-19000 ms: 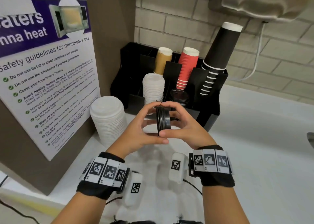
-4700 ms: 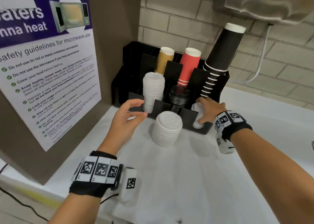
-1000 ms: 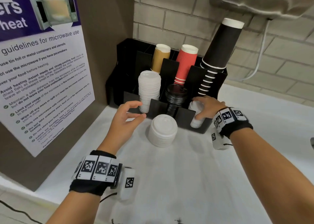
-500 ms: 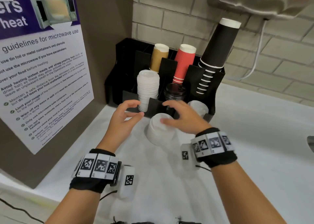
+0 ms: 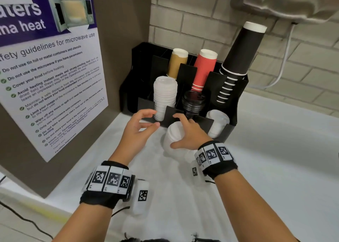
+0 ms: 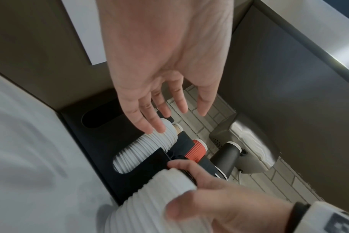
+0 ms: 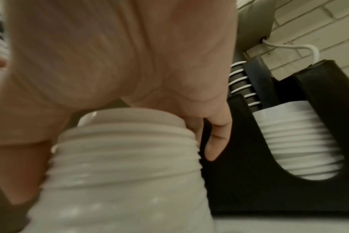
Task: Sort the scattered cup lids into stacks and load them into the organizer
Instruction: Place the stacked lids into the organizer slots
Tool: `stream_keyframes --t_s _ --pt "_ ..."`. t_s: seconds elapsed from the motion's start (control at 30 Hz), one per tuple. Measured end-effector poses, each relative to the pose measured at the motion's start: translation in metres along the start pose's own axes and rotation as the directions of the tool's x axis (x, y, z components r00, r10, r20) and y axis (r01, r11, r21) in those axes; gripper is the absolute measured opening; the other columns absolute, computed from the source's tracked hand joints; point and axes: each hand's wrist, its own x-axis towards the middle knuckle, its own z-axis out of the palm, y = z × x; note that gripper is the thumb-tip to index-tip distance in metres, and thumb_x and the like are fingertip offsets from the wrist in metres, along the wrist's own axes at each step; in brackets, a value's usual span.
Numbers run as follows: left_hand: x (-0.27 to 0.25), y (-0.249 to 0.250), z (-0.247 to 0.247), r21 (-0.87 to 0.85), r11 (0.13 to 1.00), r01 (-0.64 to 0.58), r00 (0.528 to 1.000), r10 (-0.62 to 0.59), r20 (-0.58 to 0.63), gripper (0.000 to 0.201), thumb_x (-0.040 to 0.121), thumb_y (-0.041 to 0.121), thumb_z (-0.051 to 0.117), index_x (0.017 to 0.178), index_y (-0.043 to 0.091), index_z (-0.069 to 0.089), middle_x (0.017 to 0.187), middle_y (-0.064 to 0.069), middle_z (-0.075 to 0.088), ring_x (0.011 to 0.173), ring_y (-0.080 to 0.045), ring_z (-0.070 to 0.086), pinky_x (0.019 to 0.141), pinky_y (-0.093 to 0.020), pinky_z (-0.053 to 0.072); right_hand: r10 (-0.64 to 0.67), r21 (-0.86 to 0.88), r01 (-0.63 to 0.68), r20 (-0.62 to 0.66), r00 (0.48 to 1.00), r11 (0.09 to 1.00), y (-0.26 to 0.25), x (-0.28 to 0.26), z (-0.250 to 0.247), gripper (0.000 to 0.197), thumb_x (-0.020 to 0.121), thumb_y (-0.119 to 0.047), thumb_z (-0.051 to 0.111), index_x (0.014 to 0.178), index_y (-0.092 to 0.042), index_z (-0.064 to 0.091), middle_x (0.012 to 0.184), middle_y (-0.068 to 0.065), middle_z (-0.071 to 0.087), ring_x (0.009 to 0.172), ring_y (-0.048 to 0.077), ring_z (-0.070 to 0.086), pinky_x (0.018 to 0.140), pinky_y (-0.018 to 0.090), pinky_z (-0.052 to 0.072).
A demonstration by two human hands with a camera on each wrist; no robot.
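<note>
1. White plastic is what the right hand [image 5: 190,134] grips: its fingers and thumb curl round the upper part of a loose stack of white lids [image 5: 173,140] that stands on the white counter [image 5: 275,159], just in front of the black organizer [image 5: 236,94].
2. Left hand [image 5: 139,126] hovers beside that stack with fingers relaxed and spread, holding nothing; in the left wrist view its fingertips [image 6: 155,126] sit near the top of the stack already loaded.
3. To do this step well, I judge the grip should sit low enough, or the free hand should support the base, so the nested lids lift as 1 column and do not fan apart.
4. Keeping the stack upright and entering a slot from above looks safer than pushing through the front cut-out, where a rim could catch the divider.
5. Which slot is meant I cannot tell; the leftmost front slot [image 6: 98,119] appears empty in the left wrist view.
6. Front row holds a tall stack of white lids [image 5: 165,96], a stack of black lids [image 5: 193,104] beside it, and a shorter stack of white lids [image 5: 217,122] at the right end.
7. Back row holds brown paper cups [image 5: 178,61], red ribbed cups [image 5: 204,67] and a tall leaning stack of black cups [image 5: 240,54].
</note>
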Motion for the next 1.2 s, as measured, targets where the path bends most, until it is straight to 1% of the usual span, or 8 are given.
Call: stream_keyframes --t_s 0.13,0.23,0.3,0.4,0.57,0.73,0.93,1.2 --pt "-0.002 0.002 0.004 0.0 1.0 0.014 0.999 -0.014 0.039 0.038 0.086 0.016 0.072 0.115 0.035 0.058 0.118 0.016 0.057 0.09 0.001 0.062 0.08 -0.022 0.046 -0.062 0.199 0.098 -0.178 0.982 0.975 0.004 -0.004 -0.019 0.092 0.066 -0.033 0.083 0.138 -0.038 0.026 0.134 0.004 0.042 0.126 0.025 0.039 0.105 0.043 0.034" --pt "-0.006 0.006 0.014 -0.014 0.999 0.044 0.982 -0.04 0.186 0.073 0.069 0.033 0.081 0.133 0.041 0.046 0.131 0.014 0.052 0.111 -0.005 0.059 0.081 -0.022 0.052 -0.111 0.451 0.221 -0.258 0.96 0.865 -0.002 -0.02 -0.028 0.082 0.067 -0.035 0.083 0.132 -0.04 0.033 0.124 -0.013 0.047 0.119 0.013 0.047 0.094 0.028 0.041" --pt "-0.008 0.009 0.022 -0.063 0.997 0.047 0.958 -0.027 0.285 0.095 0.06 0.041 0.088 0.138 0.05 0.034 0.141 0.013 0.046 0.121 -0.007 0.056 0.095 -0.028 0.051 -0.135 0.587 0.246 -0.227 0.964 0.771 -0.01 -0.033 -0.028 0.078 0.063 -0.044 0.081 0.128 -0.047 0.038 0.12 -0.01 0.055 0.113 0.011 0.055 0.092 0.028 0.048" --pt "-0.009 0.013 0.03 -0.141 0.989 0.045 0.938 0.007 0.345 0.098 0.06 0.036 0.088 0.138 0.055 0.033 0.143 0.014 0.046 0.123 -0.009 0.056 0.099 -0.033 0.05 -0.177 0.68 0.265 -0.199 0.964 0.683 -0.017 -0.046 -0.023 0.073 0.058 -0.049 0.079 0.123 -0.046 0.047 0.117 0.002 0.063 0.108 0.015 0.062 0.096 0.035 0.051" --pt "-0.007 0.015 0.029 -0.146 0.989 -0.01 0.933 0.061 0.355 0.093 0.064 0.018 0.089 0.14 0.04 0.041 0.129 0.016 0.054 0.117 -0.014 0.06 0.093 -0.037 0.055 -0.203 0.692 0.254 -0.157 0.967 0.676 -0.011 -0.057 -0.027 0.068 0.061 -0.043 0.081 0.122 -0.046 0.052 0.119 0.0 0.062 0.113 0.017 0.06 0.1 0.042 0.049" --pt "-0.007 0.018 0.031 -0.153 0.988 -0.01 0.932 0.064 0.356 0.093 0.06 0.019 0.089 0.139 0.039 0.042 0.116 0.028 0.055 0.112 -0.012 0.062 0.082 -0.029 0.056 -0.206 0.702 0.267 -0.172 0.963 0.661 -0.006 -0.063 -0.033 0.067 0.06 -0.041 0.083 0.12 -0.049 0.054 0.122 -0.003 0.061 0.113 0.017 0.061 0.094 0.038 0.052" --pt "-0.005 0.018 0.034 -0.156 0.988 0.001 0.933 0.056 0.356 0.095 0.058 0.02 0.091 0.137 0.04 0.042 0.121 0.026 0.054 0.113 -0.012 0.061 0.085 -0.034 0.057 -0.183 0.691 0.279 -0.212 0.96 0.667 -0.003 -0.066 -0.032 0.074 0.063 -0.032 0.086 0.128 -0.04 0.053 0.125 -0.005 0.059 0.112 0.013 0.061 0.098 0.041 0.05" --pt "-0.005 0.015 0.035 -0.132 0.991 0.013 0.933 0.035 0.357 0.099 0.056 0.021 0.09 0.14 0.038 0.04 0.131 0.015 0.051 0.118 -0.013 0.059 0.098 -0.04 0.052 -0.165 0.659 0.315 -0.281 0.946 0.683 -0.006 -0.064 -0.025 0.063 0.07 -0.018 0.083 0.123 -0.037 0.054 0.118 -0.006 0.061 0.102 0.008 0.063 0.084 0.024 0.055"
